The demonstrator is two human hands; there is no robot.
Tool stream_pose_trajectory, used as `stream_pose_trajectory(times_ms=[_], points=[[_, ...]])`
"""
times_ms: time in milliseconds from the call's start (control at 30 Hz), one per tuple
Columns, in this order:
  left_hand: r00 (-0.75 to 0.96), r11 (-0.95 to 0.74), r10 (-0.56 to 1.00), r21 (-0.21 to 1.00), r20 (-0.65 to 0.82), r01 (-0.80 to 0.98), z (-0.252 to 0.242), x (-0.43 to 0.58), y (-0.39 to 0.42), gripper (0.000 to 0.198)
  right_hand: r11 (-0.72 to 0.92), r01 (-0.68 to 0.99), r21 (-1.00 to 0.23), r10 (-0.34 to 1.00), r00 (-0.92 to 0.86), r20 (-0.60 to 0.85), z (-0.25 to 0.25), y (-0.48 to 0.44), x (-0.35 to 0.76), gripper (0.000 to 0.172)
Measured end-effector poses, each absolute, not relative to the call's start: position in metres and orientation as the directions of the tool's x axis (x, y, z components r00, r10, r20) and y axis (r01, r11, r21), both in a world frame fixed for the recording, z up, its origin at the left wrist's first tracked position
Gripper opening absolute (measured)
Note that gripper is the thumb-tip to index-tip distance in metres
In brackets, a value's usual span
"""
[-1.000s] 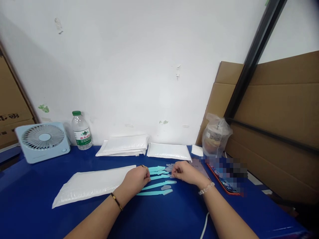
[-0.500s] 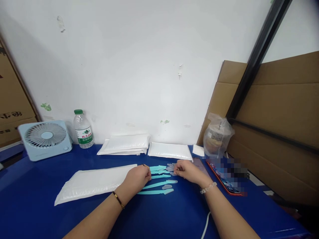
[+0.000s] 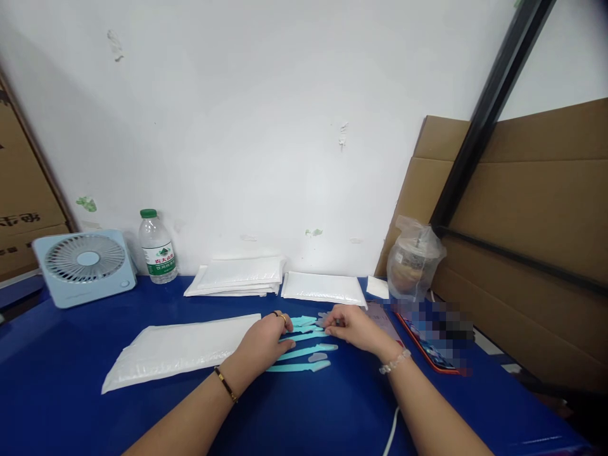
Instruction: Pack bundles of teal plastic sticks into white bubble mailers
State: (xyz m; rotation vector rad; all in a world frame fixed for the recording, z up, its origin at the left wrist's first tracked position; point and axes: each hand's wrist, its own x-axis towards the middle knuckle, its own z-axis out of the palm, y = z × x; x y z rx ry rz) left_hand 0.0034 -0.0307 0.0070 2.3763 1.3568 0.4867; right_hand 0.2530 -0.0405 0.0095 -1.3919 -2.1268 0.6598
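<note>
Several slim teal plastic tools (image 3: pixel 304 350) with clear caps lie side by side on the blue table (image 3: pixel 332 411). My left hand (image 3: pixel 263 343) rests on their handle ends, fingers curled over them, beside a white bubble mailer (image 3: pixel 180 348). My right hand (image 3: pixel 354 328) is at the capped ends, its fingertips pinched on a small clear cap (image 3: pixel 327 321).
Stacked white mailers (image 3: pixel 237 275) and another mailer (image 3: pixel 323 288) lie by the wall. A small blue fan (image 3: pixel 85 266) and water bottle (image 3: pixel 156 247) stand at the back left. A bagged drink cup (image 3: pixel 413 259), a phone (image 3: pixel 427 345) and cardboard sheets (image 3: pixel 522 240) are on the right.
My left hand's fingers have spread a little over the teal tools, and my right hand has shifted slightly left at the capped ends. The view barely moved.
</note>
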Motion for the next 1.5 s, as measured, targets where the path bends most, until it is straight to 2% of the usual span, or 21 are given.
stream_pose_trajectory(times_ms=[67, 133, 200, 267, 367, 467, 567, 667, 767, 867, 1033, 1133, 1233, 1367, 1500], points=[[0.515, -0.487, 0.853, 0.490, 0.088, 0.723, 0.011, 0.001, -0.034, 0.023, 0.338, 0.676, -0.655, 0.923, -0.373, 0.091, 0.013, -0.042, 0.259, 0.013], [0.562, -0.491, 0.827, 0.500, 0.012, 0.713, 0.013, 0.000, -0.036, 0.020, 0.301, 0.691, -0.657, 0.913, -0.408, -0.010, 0.013, -0.043, 0.263, 0.016], [0.582, -0.484, 0.812, 0.510, -0.040, 0.711, 0.013, 0.001, -0.036, 0.014, 0.293, 0.702, -0.649, 0.901, -0.431, -0.059, 0.010, -0.042, 0.261, 0.010], [0.581, -0.473, 0.812, 0.523, -0.053, 0.709, 0.011, 0.003, -0.035, 0.011, 0.302, 0.697, -0.650, 0.897, -0.438, -0.053, 0.007, -0.041, 0.257, 0.005], [0.574, -0.470, 0.817, 0.518, -0.051, 0.715, 0.006, 0.005, -0.033, 0.011, 0.305, 0.690, -0.657, 0.899, -0.436, -0.041, 0.006, -0.041, 0.252, 0.006], [0.565, -0.484, 0.825, 0.495, -0.018, 0.722, 0.004, 0.004, -0.032, 0.014, 0.368, 0.692, -0.621, 0.906, -0.417, 0.072, 0.011, -0.045, 0.248, 0.006], [0.526, -0.511, 0.845, 0.432, 0.095, 0.743, 0.003, 0.002, -0.029, 0.019, 0.495, 0.644, -0.583, 0.848, -0.505, 0.162, 0.017, -0.051, 0.241, 0.008], [0.516, -0.531, 0.845, 0.339, 0.141, 0.777, 0.004, 0.001, -0.027, 0.016, 0.556, 0.626, -0.547, 0.791, -0.600, 0.117, 0.019, -0.056, 0.231, 0.009], [0.534, -0.539, 0.839, 0.307, 0.105, 0.785, 0.007, 0.002, -0.028, 0.011, 0.561, 0.660, -0.499, 0.794, -0.599, 0.101, 0.017, -0.058, 0.225, 0.006], [0.545, -0.515, 0.838, 0.369, 0.025, 0.774, 0.012, 0.001, -0.033, 0.011, 0.554, 0.684, -0.474, 0.804, -0.588, 0.092, 0.016, -0.057, 0.229, 0.010], [0.581, -0.487, 0.808, 0.444, -0.099, 0.752, 0.021, -0.001, -0.041, 0.013, 0.464, 0.690, -0.555, 0.875, -0.456, 0.164, 0.022, -0.052, 0.253, 0.011], [0.560, -0.517, 0.828, 0.399, 0.010, 0.757, 0.020, -0.002, -0.038, 0.016, 0.413, 0.713, -0.567, 0.910, -0.348, 0.224, 0.023, -0.048, 0.263, 0.010], [0.542, -0.556, 0.830, 0.286, 0.135, 0.781, 0.015, -0.002, -0.028, 0.017, 0.395, 0.768, -0.505, 0.919, -0.342, 0.198, 0.020, -0.045, 0.262, 0.011], [0.577, -0.593, 0.805, 0.202, 0.137, 0.779, 0.011, -0.001, -0.018, 0.014, 0.430, 0.803, -0.413, 0.903, -0.390, 0.182, 0.014, -0.043, 0.251, 0.011], [0.612, -0.628, 0.779, 0.171, 0.139, 0.759, 0.012, 0.000, -0.017, 0.022, 0.470, 0.815, -0.339, 0.882, -0.419, 0.216, 0.013, -0.043, 0.245, 0.012]])
